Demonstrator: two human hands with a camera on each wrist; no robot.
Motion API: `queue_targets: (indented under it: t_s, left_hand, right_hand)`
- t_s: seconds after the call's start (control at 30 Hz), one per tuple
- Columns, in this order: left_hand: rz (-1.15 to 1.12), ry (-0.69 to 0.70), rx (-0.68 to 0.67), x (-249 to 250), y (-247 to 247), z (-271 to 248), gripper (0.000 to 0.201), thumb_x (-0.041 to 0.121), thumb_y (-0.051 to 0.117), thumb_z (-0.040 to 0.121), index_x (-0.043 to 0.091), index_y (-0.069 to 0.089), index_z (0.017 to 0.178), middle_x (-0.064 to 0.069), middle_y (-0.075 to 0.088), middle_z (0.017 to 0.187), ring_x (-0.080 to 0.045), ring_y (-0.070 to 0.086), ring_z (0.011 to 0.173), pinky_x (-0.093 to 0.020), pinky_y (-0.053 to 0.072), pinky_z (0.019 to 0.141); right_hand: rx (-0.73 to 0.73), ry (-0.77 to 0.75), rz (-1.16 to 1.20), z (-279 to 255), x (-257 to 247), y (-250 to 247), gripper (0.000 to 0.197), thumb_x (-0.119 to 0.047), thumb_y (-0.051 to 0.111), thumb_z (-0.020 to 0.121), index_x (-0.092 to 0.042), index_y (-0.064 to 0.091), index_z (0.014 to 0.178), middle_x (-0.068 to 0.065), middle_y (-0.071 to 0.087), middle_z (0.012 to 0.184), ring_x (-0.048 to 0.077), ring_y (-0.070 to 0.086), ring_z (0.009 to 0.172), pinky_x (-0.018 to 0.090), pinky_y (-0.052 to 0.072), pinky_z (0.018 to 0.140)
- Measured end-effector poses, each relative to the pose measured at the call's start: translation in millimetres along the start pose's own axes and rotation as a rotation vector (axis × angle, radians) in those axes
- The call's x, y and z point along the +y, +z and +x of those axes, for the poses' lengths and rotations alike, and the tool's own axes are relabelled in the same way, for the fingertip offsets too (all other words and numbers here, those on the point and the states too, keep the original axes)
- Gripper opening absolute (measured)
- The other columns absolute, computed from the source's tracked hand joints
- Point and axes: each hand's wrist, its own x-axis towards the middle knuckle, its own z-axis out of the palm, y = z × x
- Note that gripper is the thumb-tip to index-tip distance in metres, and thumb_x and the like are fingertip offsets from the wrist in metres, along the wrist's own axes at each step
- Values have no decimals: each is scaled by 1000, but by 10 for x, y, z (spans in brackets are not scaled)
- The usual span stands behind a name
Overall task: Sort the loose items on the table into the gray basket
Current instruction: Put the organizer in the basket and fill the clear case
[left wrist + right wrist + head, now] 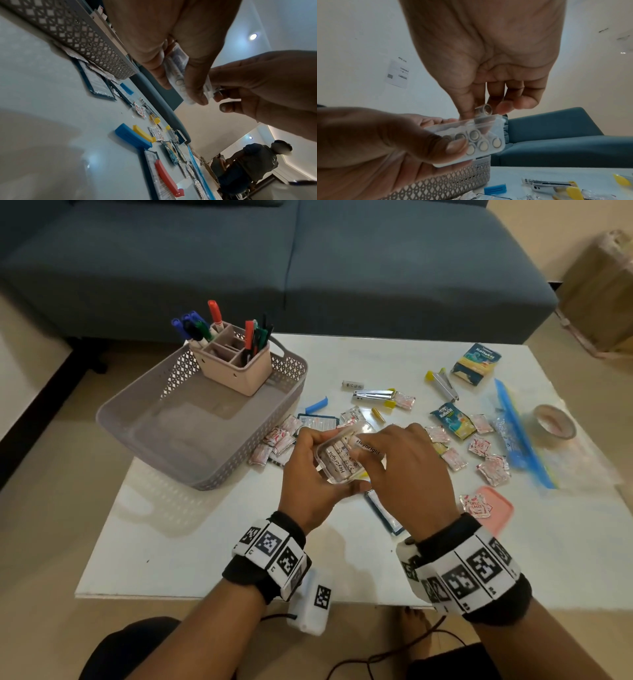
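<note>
My left hand (313, 474) grips a clear plastic case (337, 462) of white batteries above the table's middle. The case (481, 140) shows several battery ends in the right wrist view. My right hand (400, 470) pinches one white battery (368, 447) at the case's open top; its metal end (485, 109) shows between thumb and fingers. In the left wrist view the case (176, 73) sits between my left fingers. The gray basket (144, 419) stands left of the hands with a pink pen holder (236, 364) in its far corner.
Loose on the white table (205, 542): several red-white sachets (493, 472), blue snack packets (476, 362), two metal clips with yellow ends (375, 395), a blue clip (317, 405), a zip bag (520, 433), a tape roll (555, 422), a pink lid (496, 508). A blue sofa (274, 261) lies behind.
</note>
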Motion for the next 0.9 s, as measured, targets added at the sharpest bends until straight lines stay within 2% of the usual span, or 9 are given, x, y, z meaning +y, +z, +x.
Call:
queue_targets:
  t_s: [0.07, 0.13, 0.3, 0.4, 0.5, 0.63, 0.7, 0.8, 0.9]
  left_hand:
    - [-3, 1, 6, 21, -22, -15, 75, -4, 93, 50, 8, 51, 112, -5, 68, 114, -15, 69, 103, -26, 57, 78]
    - [7, 0, 8, 39, -47, -28, 74, -1, 93, 51, 11, 51, 110, -3, 68, 116, -12, 69, 103, -25, 57, 77]
    - [23, 14, 32, 56, -52, -48, 73, 0, 94, 51, 16, 51, 107, 0, 67, 119, -12, 68, 106, -29, 58, 81]
    - [31, 20, 48, 53, -24, -29, 74, -1, 94, 51, 14, 51, 109, 1, 67, 118, -10, 68, 105, -26, 58, 81]
    - [33, 8, 52, 56, -7, -11, 72, -1, 93, 52, 15, 51, 108, 3, 67, 115, -8, 68, 103, -23, 57, 79]
    - [32, 12, 32, 54, -29, 9, 70, -2, 91, 55, 11, 50, 111, 1, 67, 117, -5, 68, 105, -21, 57, 78]
    - [16, 17, 27, 86, -74, 34, 70, -5, 89, 57, 11, 49, 112, -1, 66, 120, -5, 67, 108, -21, 56, 81]
    - [-14, 66, 23, 208, -232, 74, 69, -8, 86, 58, 14, 48, 112, -5, 66, 125, -14, 65, 114, -30, 56, 88]
    - [-3, 112, 86, 288, -486, 145, 69, -7, 85, 57, 17, 48, 109, -4, 67, 118, -15, 68, 109, -26, 57, 84]
  right_hand:
    - [116, 29, 107, -17, 9, -8, 20, -29, 67, 92, -20, 75, 107, 4, 64, 96, 25, 52, 93, 33, 41, 77]
    - [136, 79, 171, 11, 54, -32, 24, -34, 67, 92, -24, 73, 112, 0, 58, 96, 22, 53, 95, 28, 36, 80]
    - [166, 120, 187, 74, 57, -7, 31, -41, 71, 86, -28, 70, 114, -9, 66, 87, 18, 56, 98, 30, 40, 84]
    - [167, 172, 204, 93, 11, 72, 43, -42, 77, 80, -31, 60, 118, -11, 64, 82, 15, 51, 93, 31, 42, 77]
    - [183, 185, 278, 144, 70, 119, 54, -48, 81, 72, -30, 56, 116, -10, 57, 84, 13, 51, 86, 30, 42, 74]
    - [255, 241, 391, 209, 253, 136, 33, -51, 70, 84, -28, 61, 106, -13, 60, 84, 6, 55, 74, 26, 44, 68]
    - [291, 289, 435, 239, 353, 136, 26, -50, 61, 91, -26, 64, 100, -13, 64, 84, 6, 58, 73, 28, 46, 67]
    - [299, 371, 415, 290, 564, 138, 25, -44, 56, 96, -21, 66, 95, -7, 69, 79, 6, 61, 71, 22, 47, 67]
    - [324, 449, 403, 321, 843, 97, 27, -40, 55, 96, -17, 69, 92, -8, 69, 69, 6, 63, 68, 30, 52, 78]
